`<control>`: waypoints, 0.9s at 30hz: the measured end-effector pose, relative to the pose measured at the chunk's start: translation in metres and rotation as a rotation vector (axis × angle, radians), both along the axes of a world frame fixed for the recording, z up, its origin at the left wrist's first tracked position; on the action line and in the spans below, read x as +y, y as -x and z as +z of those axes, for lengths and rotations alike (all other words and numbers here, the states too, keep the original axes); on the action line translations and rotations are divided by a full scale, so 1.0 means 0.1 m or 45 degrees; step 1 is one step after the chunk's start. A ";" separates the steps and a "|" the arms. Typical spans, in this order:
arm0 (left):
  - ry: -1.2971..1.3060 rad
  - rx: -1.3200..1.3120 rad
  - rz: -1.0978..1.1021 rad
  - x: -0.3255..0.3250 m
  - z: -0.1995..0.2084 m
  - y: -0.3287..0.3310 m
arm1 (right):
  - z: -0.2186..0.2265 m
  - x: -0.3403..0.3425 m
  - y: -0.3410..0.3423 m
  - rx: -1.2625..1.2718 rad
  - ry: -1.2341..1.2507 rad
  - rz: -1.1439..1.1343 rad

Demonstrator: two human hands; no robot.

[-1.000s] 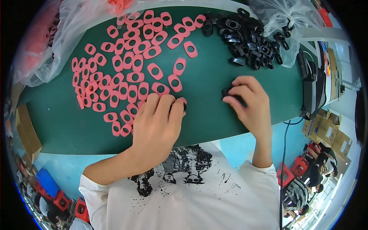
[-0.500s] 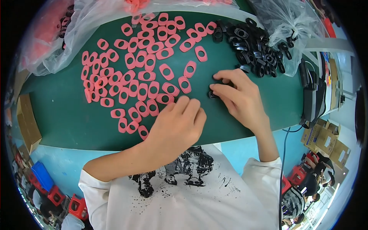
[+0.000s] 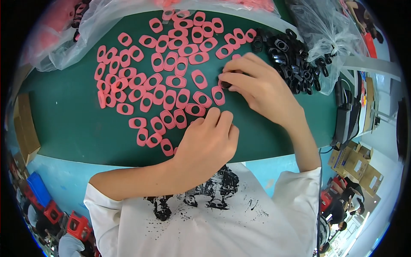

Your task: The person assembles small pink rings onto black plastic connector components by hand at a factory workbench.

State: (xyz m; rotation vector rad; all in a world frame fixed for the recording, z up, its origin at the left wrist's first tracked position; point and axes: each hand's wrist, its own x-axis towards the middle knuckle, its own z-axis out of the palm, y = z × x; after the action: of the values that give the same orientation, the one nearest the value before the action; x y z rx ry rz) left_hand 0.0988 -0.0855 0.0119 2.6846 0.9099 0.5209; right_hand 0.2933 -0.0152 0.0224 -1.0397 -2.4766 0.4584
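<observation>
Many flat pink oval rings, each with a hole through it, lie scattered over the green table. My right hand is closed in a pinch over the right side of these rings. A small black ring-shaped piece shows at its fingertips, just above a pink ring; whether the two touch I cannot tell. My left hand is curled near the table's front edge, beside the nearest pink rings. Its fingertips point away under the hand, and anything inside them is hidden.
A heap of black pieces lies at the back right, against a clear plastic bag. Another plastic bag with pink and black pieces stands at the back left. A cardboard flap stands at the table's left edge.
My right hand has moved left and away from me with the black piece, from bare table to the pink rings. My left hand stays curled, shifted slightly right. The whole view has turned a little.
</observation>
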 end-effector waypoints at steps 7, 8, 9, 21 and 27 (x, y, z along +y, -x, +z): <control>0.001 0.029 0.010 -0.02 -0.01 0.03 | 0.00 0.24 0.03 -0.122 -0.009 0.248; 0.002 0.023 0.010 -0.02 -0.02 0.03 | 0.02 0.23 0.03 -0.128 -0.008 0.248; -0.034 0.006 0.021 -0.03 -0.03 0.01 | 0.03 0.20 0.02 -0.168 -0.009 0.237; 0.047 0.029 -0.060 0.02 -0.02 0.01 | -0.03 -0.34 0.07 -0.038 0.055 -0.339; 0.007 0.006 -0.033 0.00 -0.07 -0.01 | -0.10 -0.46 0.25 0.082 0.141 -0.730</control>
State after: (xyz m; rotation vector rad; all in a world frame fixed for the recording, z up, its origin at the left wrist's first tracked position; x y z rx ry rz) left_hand 0.0993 -0.0856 0.0049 2.6903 0.8755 0.5061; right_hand 0.2687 -0.0609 0.0122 -1.6710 -1.9858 0.4333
